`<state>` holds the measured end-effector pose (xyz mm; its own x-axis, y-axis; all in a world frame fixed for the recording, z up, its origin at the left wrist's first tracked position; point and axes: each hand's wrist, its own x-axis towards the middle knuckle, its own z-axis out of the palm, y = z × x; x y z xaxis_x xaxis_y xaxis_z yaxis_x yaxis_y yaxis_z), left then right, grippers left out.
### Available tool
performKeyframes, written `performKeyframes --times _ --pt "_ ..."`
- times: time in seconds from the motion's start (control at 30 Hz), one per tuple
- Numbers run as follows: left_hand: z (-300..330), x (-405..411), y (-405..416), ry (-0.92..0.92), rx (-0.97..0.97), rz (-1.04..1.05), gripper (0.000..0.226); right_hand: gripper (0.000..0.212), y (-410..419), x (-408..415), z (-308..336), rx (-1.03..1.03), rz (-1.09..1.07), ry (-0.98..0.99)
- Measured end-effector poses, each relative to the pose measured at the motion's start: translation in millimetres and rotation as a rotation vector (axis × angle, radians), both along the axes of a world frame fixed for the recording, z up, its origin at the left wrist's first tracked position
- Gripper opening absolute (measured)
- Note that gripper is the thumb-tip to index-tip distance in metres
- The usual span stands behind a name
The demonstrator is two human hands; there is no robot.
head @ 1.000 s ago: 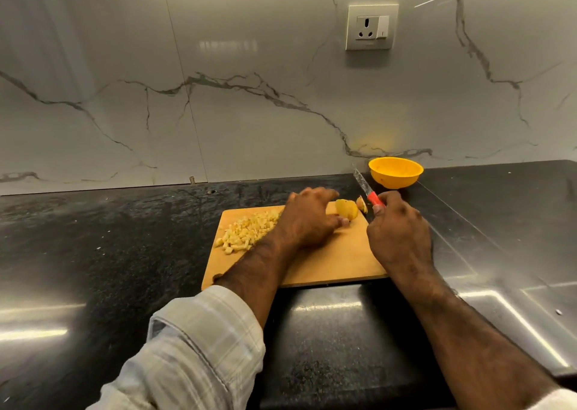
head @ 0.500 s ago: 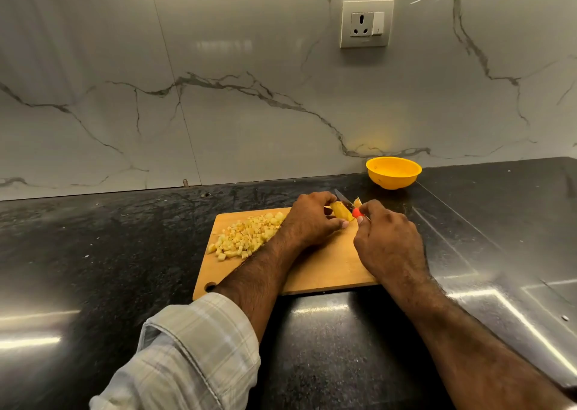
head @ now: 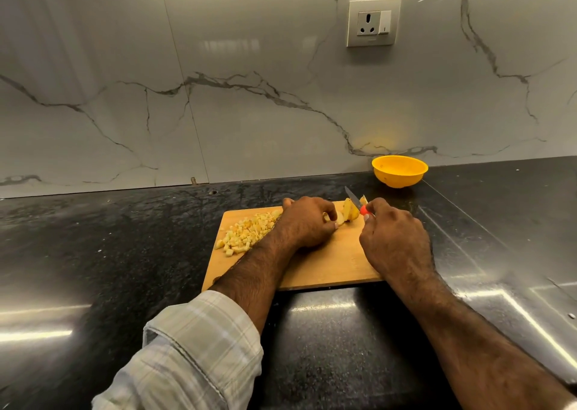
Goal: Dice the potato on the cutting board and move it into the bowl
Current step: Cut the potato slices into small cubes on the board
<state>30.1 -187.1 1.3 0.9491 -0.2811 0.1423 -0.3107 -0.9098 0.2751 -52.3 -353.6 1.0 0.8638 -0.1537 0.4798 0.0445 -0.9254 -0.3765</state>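
A wooden cutting board (head: 327,266) lies on the black counter. A pile of diced potato (head: 246,233) sits on its left part. At the board's far right, my left hand (head: 307,220) grips a yellow potato piece (head: 348,214) with curled fingers. My right hand (head: 393,244) grips a knife (head: 356,200) by its red handle, and the blade is set into the potato piece. A small slice lies just right of the blade. The yellow bowl (head: 399,170) stands beyond the board against the wall, and I see nothing in it.
The black stone counter (head: 109,253) stretches left and right of the board. A marble wall with a power socket (head: 373,22) rises behind it. The counter's front edge runs below my forearms.
The knife came down from a raised position into the potato piece, and its blade tip now shows again beyond the piece. My left hand stayed on the potato.
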Motion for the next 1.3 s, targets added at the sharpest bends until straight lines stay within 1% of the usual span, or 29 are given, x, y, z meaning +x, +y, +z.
performKeyframes --times 0.1,0.17,0.33,0.47,0.57,0.67,0.77,0.9,1.03,1.2,1.3 --pt "1.2 1.7 -0.7 0.007 0.037 -0.029 0.026 0.022 2.2 -4.1 0.9 0.019 0.064 -0.096" --pt "2.4 3.1 1.1 -0.011 0.05 -0.041 0.029 0.021 7.1 -6.6 1.6 -0.011 0.089 -0.073" --pt "3.9 1.8 4.2 -0.039 0.081 -0.058 0.032 0.022 14.1 -8.1 5.4 -0.13 0.037 0.117" --pt "1.3 2.3 1.7 -0.039 0.053 -0.071 0.026 0.024 18.1 -9.5 8.7 -0.236 0.023 0.321" --pt "0.9 3.9 -1.7 0.002 0.037 -0.076 0.021 0.024 18.5 -7.8 9.3 -0.238 0.045 0.379" --pt "2.2 3.4 -3.8 0.02 0.075 -0.082 0.022 0.022 19.1 -5.9 13.1 -0.282 0.078 0.43" --pt "4.4 1.9 -4.3 0.009 0.132 -0.093 0.023 0.019 20.3 -3.9 16.2 -0.321 0.1 0.447" --pt "5.2 -0.5 -4.3 0.001 0.187 -0.088 0.025 0.018 15.3 -3.8 16.1 -0.26 0.113 0.429" --pt "8.8 -3.2 2.1 -0.014 0.222 -0.031 0.032 0.029 13.0 -9.2 17.5 -0.232 0.149 0.428" --pt "11.5 -7.2 5.0 -0.019 0.237 -0.008 0.032 0.034 20.0 -16.7 26.9 -0.318 0.171 0.479" --pt "11.4 -3.1 9.1 0.005 0.279 0.027 0.035 0.038 19.3 -20.0 29.3 -0.347 0.176 0.503"
